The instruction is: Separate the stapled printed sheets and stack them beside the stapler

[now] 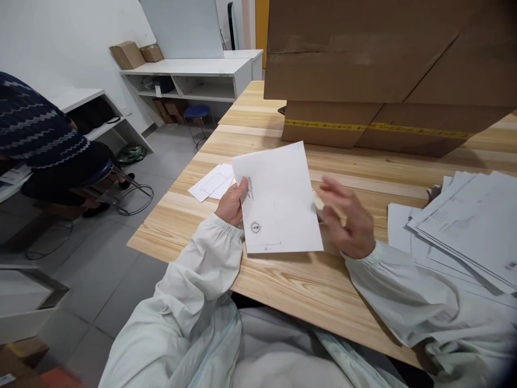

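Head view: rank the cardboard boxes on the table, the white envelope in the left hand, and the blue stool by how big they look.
1. cardboard boxes, largest and near the camera
2. white envelope
3. blue stool, smallest, but it stands far back, so its true size against the envelope is unsure

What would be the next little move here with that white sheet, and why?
Probably bring the right hand back onto the sheet. Only the left hand pinches it, at its left edge, so it stands tilted above the table. The right hand is open and blurred just beside its right edge, apparently not touching. A second grip would likely steady it.
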